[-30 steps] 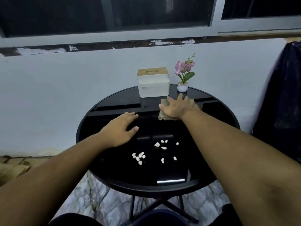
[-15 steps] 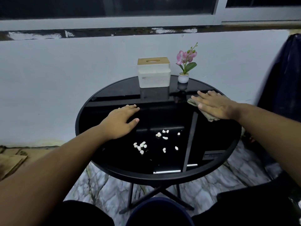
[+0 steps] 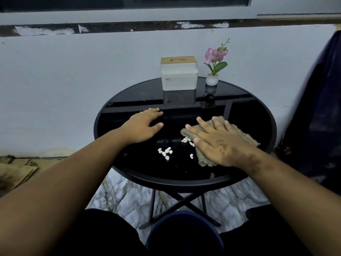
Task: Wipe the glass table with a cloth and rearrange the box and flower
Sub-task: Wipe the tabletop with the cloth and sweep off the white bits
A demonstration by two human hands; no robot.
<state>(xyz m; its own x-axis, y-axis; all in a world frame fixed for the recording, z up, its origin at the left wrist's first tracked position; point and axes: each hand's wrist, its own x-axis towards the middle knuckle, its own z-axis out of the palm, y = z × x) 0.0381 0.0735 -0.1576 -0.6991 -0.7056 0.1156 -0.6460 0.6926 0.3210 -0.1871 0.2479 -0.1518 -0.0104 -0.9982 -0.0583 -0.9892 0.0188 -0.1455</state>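
A round black glass table (image 3: 249,111) stands before me. At its far edge sit a white box (image 3: 179,77) with a wooden lid and, to its right, a small pink flower (image 3: 215,60) in a white pot. My right hand (image 3: 215,143) lies flat, fingers spread, pressing a beige cloth (image 3: 243,135) onto the glass at the right front. My left hand (image 3: 144,126) rests palm down on the glass at the left, holding nothing. Several white crumbs (image 3: 166,153) lie between the hands, some touching the cloth's left edge.
A white wall runs close behind the table, with a dark window above. A dark garment (image 3: 317,108) hangs at the right. The floor is marbled tile; a dark round container (image 3: 184,231) sits below the table's front edge by its crossed legs.
My right hand has slid the cloth from beside the box to the right edge, then back toward me and left, up against the crumbs. The left hand has stayed put.
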